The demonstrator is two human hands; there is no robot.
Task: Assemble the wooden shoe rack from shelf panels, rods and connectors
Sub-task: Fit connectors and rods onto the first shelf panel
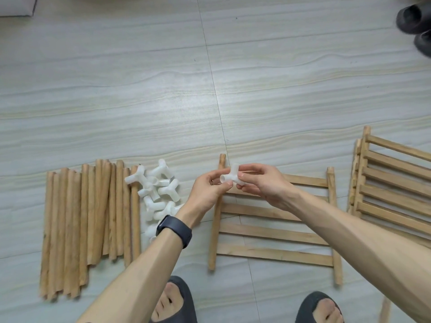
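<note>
Connector [232, 177], white plastic with short open-ended sockets, is pinched between both hands. The left hand [208, 192] curls thumb and fingers on its left socket, and the right hand [263, 187] grips its right side, whose end the fingers hide. Straight under the grip lies a slatted shelf panel [272, 231], partly covered by the forearms. Left of the grip sit loose connectors [161, 190], some behind the left wrist, then wooden rods [88, 224]. To the right, stacked panels [394, 183] are cut off by the frame edge.
</note>
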